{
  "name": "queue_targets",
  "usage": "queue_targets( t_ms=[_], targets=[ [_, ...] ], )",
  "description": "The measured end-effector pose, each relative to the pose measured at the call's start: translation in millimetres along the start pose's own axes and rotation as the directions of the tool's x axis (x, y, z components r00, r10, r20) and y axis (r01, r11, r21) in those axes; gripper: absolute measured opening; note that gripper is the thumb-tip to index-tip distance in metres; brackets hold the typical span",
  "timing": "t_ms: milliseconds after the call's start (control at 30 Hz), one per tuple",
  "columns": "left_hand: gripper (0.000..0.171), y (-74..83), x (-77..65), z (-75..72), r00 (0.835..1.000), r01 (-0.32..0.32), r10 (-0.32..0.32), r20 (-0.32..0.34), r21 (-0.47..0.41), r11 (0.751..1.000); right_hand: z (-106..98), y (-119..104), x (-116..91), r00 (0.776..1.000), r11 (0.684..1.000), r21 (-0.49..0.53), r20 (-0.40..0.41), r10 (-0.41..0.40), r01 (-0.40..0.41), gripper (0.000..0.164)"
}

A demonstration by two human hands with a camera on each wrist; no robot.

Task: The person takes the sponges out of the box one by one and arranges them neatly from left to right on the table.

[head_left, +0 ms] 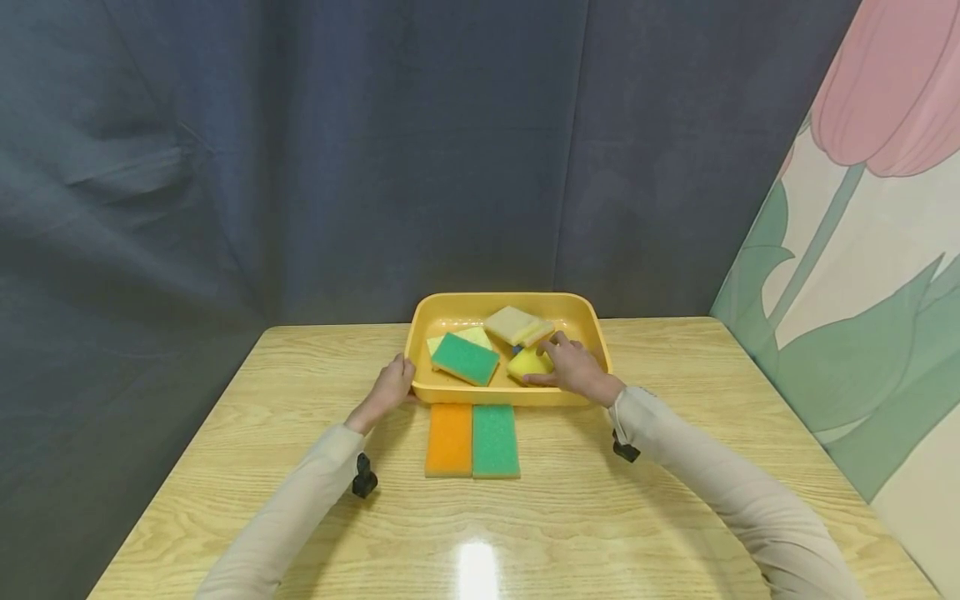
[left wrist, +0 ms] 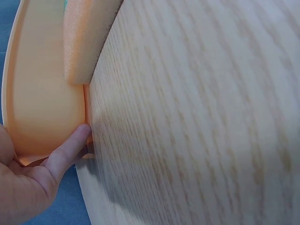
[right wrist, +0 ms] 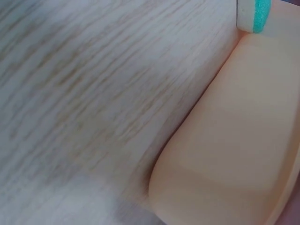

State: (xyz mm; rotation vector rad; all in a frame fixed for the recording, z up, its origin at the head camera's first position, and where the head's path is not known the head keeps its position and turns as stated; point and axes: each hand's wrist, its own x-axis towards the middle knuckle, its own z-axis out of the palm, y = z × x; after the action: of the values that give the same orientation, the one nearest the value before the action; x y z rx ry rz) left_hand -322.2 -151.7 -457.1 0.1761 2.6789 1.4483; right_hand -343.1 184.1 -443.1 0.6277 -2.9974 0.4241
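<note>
A yellow plastic tray [head_left: 502, 397] stands at the far side of the table, holding several sponges. My left hand [head_left: 392, 382] grips its front left corner; in the left wrist view a finger [left wrist: 70, 147] lies along the outer wall. Inside the tray, my right hand [head_left: 573, 367] has thumb and fingers around a yellow sponge [head_left: 525, 364]. A green-topped sponge [head_left: 465, 358] leans over a pale yellow one [head_left: 475, 335] at left. Behind the right hand lie cream sponges [head_left: 512, 323], with a small blue patch beneath. The right wrist view shows the tray's outer wall [right wrist: 229, 126], not the fingers.
Flush side by side, an orange sponge [head_left: 449, 442] and a green sponge [head_left: 496, 442] lie on the wooden table [head_left: 600, 517] against the tray's front. A dark curtain [head_left: 435, 150] hangs behind the table; a painted wall [head_left: 847, 333] borders it on the right.
</note>
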Motion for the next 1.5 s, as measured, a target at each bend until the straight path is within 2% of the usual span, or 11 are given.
queue_targets(
  t_ms=[367, 733, 1000, 1233, 1500],
  targets=[
    [0.041, 0.1, 0.0, 0.2, 1.000, -0.012, 0.012, 0.001, -0.004, 1.000, -0.3, 1.1, 0.2, 0.998, 0.998, -0.002, -0.012, -0.069, 0.069, 0.068],
    [0.040, 0.0, -0.8, 0.2, 1.000, -0.006, 0.006, 0.003, -0.020, 1.000, 0.9, 0.7, 1.7, 1.000, 0.999, 0.026, 0.001, -0.022, 0.022, 0.066],
    [0.040, 2.2, -1.4, -0.4, 1.000, -0.004, 0.004, -0.002, -0.018, 1.000, 1.1, 1.1, 2.2, 1.000, 0.999, 0.039, -0.022, 0.010, -0.009, 0.080],
    [0.043, 1.0, -1.0, -0.4, 1.000, -0.005, 0.005, 0.004, -0.024, 1.000, 1.6, 1.4, 2.6, 1.000, 1.000, -0.007, -0.002, 0.024, -0.024, 0.086],
    [0.044, 0.9, -0.6, 0.2, 1.000, 0.002, -0.002, 0.003, -0.024, 1.000, -1.1, -0.3, -0.6, 1.000, 1.000, -0.014, -0.017, -0.009, 0.009, 0.086]
  ],
)
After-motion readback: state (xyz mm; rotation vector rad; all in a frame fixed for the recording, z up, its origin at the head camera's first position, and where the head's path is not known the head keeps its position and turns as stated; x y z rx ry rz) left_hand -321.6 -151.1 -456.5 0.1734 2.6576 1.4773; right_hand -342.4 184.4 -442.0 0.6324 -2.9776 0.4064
